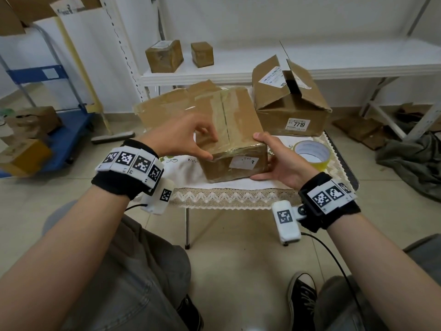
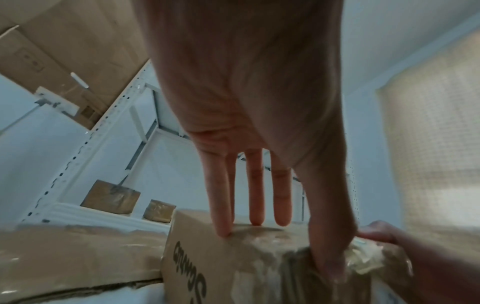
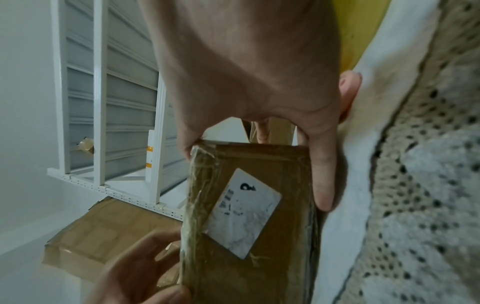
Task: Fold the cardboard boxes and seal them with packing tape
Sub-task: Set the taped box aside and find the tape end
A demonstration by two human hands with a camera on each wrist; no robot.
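Observation:
A closed brown cardboard box point(image 1: 238, 111) with clear tape along its top seam sits on the small table. A white label point(image 3: 246, 211) is on its near face. My left hand point(image 1: 205, 144) rests on the top near the left front corner. Its fingers point(image 2: 221, 205) are straight with the tips on the lid, and its thumb point(image 2: 327, 263) presses crinkled tape at the front edge. My right hand point(image 1: 262, 156) grips the box's right front corner, thumb on top and fingers point(image 3: 322, 185) along the lower edge. A roll of yellowish packing tape point(image 1: 311, 151) lies on the cloth just right of the box.
A larger open box point(image 1: 291, 111) marked 7719 stands behind right; flattened cardboard point(image 1: 167, 108) lies behind left. The table's lace-edged cloth point(image 1: 238, 197) hangs at the front. Two small boxes point(image 1: 164, 56) sit on a white shelf. A blue cart point(image 1: 66, 139) with boxes stands left.

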